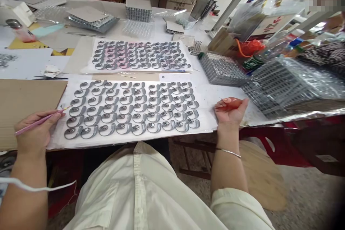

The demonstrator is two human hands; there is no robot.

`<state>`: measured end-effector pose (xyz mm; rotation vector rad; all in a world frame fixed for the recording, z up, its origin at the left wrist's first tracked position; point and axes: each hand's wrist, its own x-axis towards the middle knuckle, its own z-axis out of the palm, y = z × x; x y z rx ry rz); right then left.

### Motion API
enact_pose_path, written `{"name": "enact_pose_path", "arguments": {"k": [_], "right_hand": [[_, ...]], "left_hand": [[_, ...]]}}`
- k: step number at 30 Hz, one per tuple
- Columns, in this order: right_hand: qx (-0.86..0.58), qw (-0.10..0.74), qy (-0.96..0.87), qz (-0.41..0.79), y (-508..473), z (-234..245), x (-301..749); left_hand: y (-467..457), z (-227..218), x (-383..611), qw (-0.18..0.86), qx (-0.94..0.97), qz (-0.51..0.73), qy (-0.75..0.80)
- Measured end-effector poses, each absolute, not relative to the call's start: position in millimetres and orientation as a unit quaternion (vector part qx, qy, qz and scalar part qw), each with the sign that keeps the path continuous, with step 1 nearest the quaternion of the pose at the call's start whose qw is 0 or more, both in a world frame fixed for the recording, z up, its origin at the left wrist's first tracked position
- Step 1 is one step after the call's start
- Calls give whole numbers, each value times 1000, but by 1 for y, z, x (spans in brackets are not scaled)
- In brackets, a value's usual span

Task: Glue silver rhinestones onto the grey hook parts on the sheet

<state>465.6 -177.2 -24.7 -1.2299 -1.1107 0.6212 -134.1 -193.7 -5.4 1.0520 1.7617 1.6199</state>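
My left hand (37,125) is closed around a thin pink brush (40,120) at the left edge of a white sheet (206,115). The brush's pale tip points at the leftmost column of grey curled pieces (123,107), close to one of them; whether it touches cannot be told. Rows of these pieces, each with a round stud at one end, cover the sheet. To the right of the sheet, my right hand (230,111) lies palm up at the table's front edge. Its fingers are loosely curled, the thumb stands apart, and nothing shows in it.
Behind lies a second sheet of similar pieces (140,55). Brown cardboard (27,111) is at left, with black tweezers (50,78) beyond. Clear studded trays (223,68) and a plastic-wrapped stack (293,82) stand at right. A white cord (37,187) crosses near my left forearm.
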Motion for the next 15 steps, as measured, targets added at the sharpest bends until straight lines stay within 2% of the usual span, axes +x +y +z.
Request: {"name": "enact_pose_path", "arguments": {"k": [8,15], "right_hand": [[-532,672,-425,290,-180,-38,478],[-484,746,-359,283,-165,-48,488]], "left_hand": [[-187,-25,-154,283,384,603,640],[-193,-23,-157,361,372,582,626]]}}
